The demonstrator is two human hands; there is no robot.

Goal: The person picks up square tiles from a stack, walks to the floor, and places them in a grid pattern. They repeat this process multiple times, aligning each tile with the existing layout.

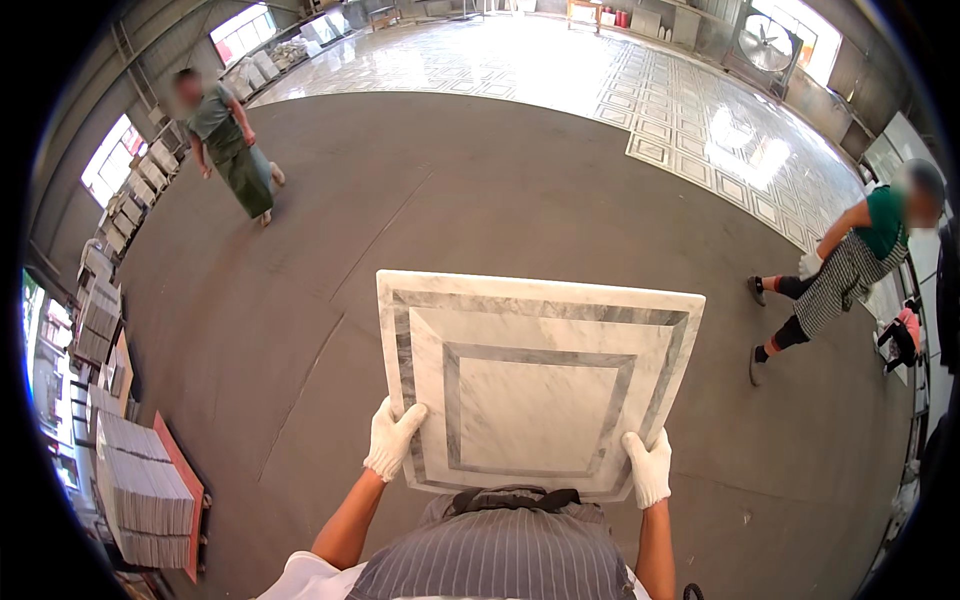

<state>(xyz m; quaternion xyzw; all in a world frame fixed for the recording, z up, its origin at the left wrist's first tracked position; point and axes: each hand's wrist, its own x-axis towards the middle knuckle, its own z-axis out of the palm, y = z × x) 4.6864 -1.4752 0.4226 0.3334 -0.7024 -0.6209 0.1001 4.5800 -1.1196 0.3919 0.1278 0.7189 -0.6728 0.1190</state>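
A large square marble tile, white with two grey inlaid bands, is held in front of my waist. My left hand, in a white knitted glove, grips its left edge with the thumb on the face. On the opposite edge, my right hand wears a matching glove and holds it the same way. The fingers of both hands are mostly hidden behind the slab. The tile's near edge reaches my striped apron.
Grey floor surrounds me. Patterned tiles cover its far part. One person walks at far left; another stands at right in a checked apron. Stacked slabs line the left side. A large fan stands far right.
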